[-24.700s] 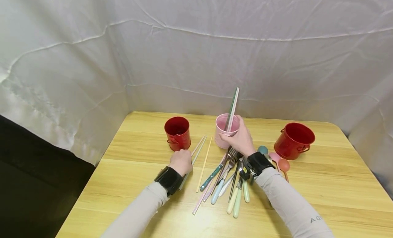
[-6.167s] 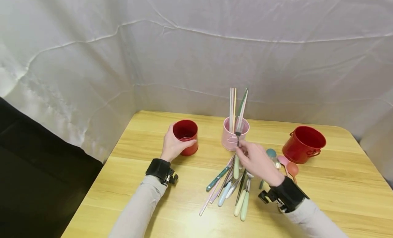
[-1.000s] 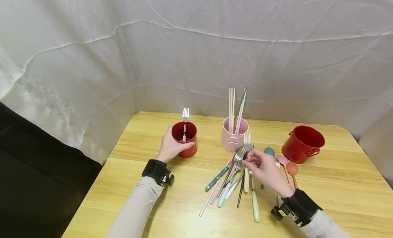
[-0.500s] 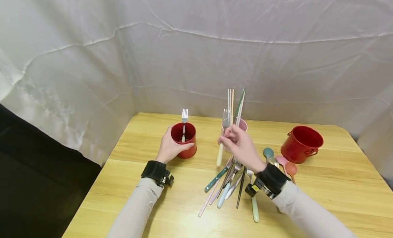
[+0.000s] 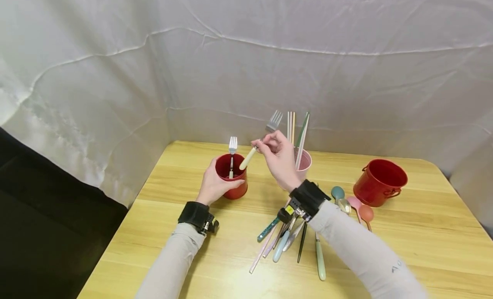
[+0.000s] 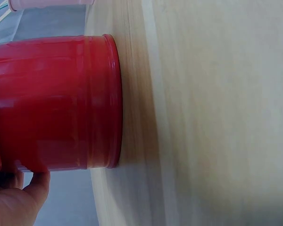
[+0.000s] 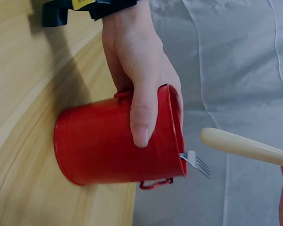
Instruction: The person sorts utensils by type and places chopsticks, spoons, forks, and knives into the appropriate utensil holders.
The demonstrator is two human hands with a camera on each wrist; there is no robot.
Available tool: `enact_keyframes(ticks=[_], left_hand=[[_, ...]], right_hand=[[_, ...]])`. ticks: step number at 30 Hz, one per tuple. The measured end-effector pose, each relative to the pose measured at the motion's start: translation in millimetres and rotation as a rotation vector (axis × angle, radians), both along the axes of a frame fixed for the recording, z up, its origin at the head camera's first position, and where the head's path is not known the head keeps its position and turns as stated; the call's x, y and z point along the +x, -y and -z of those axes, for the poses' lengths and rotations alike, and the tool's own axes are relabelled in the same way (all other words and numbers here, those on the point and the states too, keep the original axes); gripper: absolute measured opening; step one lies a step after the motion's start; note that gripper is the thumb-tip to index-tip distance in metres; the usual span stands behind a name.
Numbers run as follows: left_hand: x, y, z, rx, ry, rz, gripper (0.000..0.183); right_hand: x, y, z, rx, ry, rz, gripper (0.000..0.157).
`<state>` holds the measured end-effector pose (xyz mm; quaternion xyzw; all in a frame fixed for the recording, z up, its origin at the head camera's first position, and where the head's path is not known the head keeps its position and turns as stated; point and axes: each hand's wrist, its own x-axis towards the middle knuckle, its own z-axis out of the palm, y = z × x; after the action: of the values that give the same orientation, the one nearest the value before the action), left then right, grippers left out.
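Cream fork (image 5: 249,157) now off pile (image 5: 283,243), handle end just above cup (image 5: 237,191), pinched in right hand (image 5: 280,155); left hand (image 5: 213,185) curls round cup; 1 other fork (image 5: 233,145) inside.

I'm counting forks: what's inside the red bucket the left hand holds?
One fork stands in the bucket, prongs above its rim. The near wall hides the handle's end and anything lying low.

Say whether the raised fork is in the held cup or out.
Out: the right wrist view shows the fork's handle clear of the cup.
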<state>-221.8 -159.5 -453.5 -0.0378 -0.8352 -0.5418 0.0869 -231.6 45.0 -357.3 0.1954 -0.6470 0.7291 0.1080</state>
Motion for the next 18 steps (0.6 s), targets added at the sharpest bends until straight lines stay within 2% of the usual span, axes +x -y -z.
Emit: enact_keyframes(ticks=[5,10,14,18], left_hand=[[0.2,-1,-0.4,-0.001,-0.014,0.004,0.087],[-0.5,-2,-0.6,-0.008,-0.023,0.002,0.087],[0.0,-2,-1.1,-0.003,-0.021,0.004,0.086],[0.0,-2,-1.3,0.008,-0.024,0.007,0.087]], right_hand=[[-7.1,15,8.2,0.06,0.033,0.027,0.009],[-10.0,23,20.2,0.159,0.124,-0.038,0.008],[-10.3,21,30.2,0.31,0.132,-0.019,0.007],[-8.9,11,40.2,0.385,0.117,0.021,0.009]])
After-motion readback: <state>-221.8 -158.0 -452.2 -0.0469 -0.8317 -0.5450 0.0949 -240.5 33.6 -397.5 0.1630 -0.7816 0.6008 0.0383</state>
